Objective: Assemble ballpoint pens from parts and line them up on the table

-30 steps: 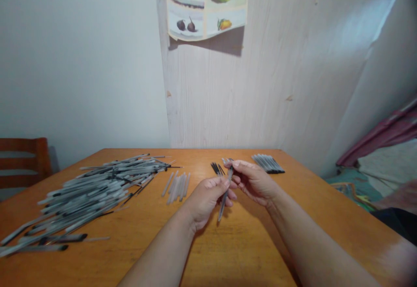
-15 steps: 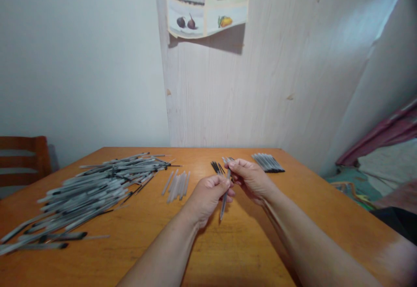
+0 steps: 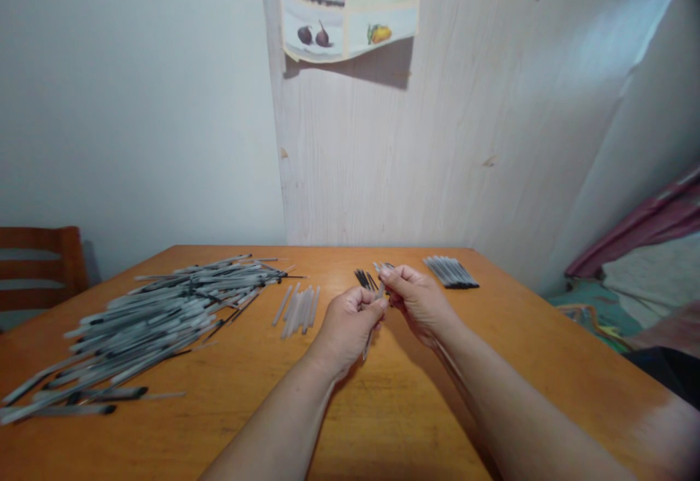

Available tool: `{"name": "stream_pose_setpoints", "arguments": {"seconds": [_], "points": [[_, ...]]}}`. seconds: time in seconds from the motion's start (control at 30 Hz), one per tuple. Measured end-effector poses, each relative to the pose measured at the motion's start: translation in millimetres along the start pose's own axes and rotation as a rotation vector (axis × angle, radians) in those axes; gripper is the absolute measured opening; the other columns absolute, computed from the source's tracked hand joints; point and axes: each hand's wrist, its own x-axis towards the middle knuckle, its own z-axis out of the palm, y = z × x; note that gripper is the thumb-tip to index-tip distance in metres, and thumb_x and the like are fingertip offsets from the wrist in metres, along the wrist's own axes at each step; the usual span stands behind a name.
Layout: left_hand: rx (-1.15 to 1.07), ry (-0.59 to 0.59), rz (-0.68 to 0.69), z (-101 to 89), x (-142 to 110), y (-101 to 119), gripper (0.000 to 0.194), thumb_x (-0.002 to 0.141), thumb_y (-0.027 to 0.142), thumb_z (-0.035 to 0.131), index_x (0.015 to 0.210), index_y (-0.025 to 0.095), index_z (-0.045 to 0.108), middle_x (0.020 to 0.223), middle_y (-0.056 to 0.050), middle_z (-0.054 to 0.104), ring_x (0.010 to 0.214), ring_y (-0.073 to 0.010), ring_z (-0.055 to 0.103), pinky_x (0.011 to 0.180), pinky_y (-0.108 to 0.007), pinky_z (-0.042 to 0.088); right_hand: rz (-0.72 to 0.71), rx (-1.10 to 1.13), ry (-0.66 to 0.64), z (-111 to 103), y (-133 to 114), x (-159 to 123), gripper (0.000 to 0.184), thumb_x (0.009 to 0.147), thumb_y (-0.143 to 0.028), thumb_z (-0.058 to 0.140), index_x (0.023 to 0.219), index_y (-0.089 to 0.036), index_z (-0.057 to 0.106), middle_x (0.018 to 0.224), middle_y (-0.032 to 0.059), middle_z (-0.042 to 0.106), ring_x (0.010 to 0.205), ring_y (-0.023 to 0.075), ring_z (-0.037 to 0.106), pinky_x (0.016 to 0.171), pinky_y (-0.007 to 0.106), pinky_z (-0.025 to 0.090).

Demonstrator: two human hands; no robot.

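Note:
My left hand (image 3: 347, 328) is closed in a pinch around a slim pen (image 3: 367, 347), whose pointed end slants down below my fingers. My right hand (image 3: 415, 297) is closed at the pen's upper end, thumb and fingertips pressed together there. The fingers hide much of the pen's middle. Just beyond my hands lie several thin black sticks (image 3: 363, 279), probably pen parts, partly covered by my right hand. To the left of my left hand is a small group of translucent pen tubes (image 3: 300, 310).
A large jumbled heap of grey and black pen pieces (image 3: 158, 313) covers the left of the wooden table (image 3: 383, 423). A neat row of pens with black ends (image 3: 451, 272) lies at the back right. A wooden chair (image 3: 68, 262) stands at the left.
The pen's lower end has tilted and swung slightly left, and less of it shows below my left hand. Both hands remain closed in nearly the same place.

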Motion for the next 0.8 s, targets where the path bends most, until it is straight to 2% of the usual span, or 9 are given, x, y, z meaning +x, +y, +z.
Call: {"name": "stream_pose_setpoints", "arguments": {"seconds": [0.2,0.43,0.57,0.8], "points": [[-0.024,-0.038,-0.033,-2.6,0,2,0.037,0.072,0.050,0.073,0.079,0.016,0.061,0.071,-0.004,0.063,0.062,-0.0117,0.053,0.061,-0.025,0.039,0.037,0.057,-0.085,-6,-14,-1,0.032,0.077,-0.048,0.070,0.087,-0.017,0.070,0.071,0.0001,0.054,0.058,0.0104,0.039,0.049,0.026,0.024],[-0.035,-0.149,-0.062,-7.6,-2,4,0.036,0.076,0.050,0.070,0.077,0.015,0.061,0.074,-0.006,0.066,0.064,-0.0128,0.055,0.063,-0.026,0.040,0.103,0.055,-0.166,-13,-16,-1,0.031,0.072,-0.044,0.076,0.086,-0.016,0.070,0.065,-0.0014,0.050,0.056,0.0092,0.035,0.050,0.025,0.023],[-0.025,-0.110,-0.053,-6.0,-2,4,0.034,0.074,0.048,0.073,0.077,0.016,0.060,0.072,-0.004,0.065,0.063,-0.0123,0.055,0.064,-0.026,0.041,0.106,0.063,-0.136,-13,-14,0,0.031,0.068,-0.043,0.081,0.077,-0.016,0.066,0.065,-0.0019,0.051,0.055,0.0084,0.035,0.050,0.025,0.021],[0.015,-0.012,0.006,-0.8,-2,1,0.032,0.072,0.045,0.073,0.076,0.017,0.058,0.065,-0.001,0.059,0.058,-0.0104,0.050,0.058,-0.024,0.037,0.012,0.012,-0.102,-9,-6,0,0.034,0.073,-0.046,0.077,0.070,-0.019,0.056,0.060,-0.0043,0.047,0.053,0.0090,0.032,0.052,0.026,0.021]]}}
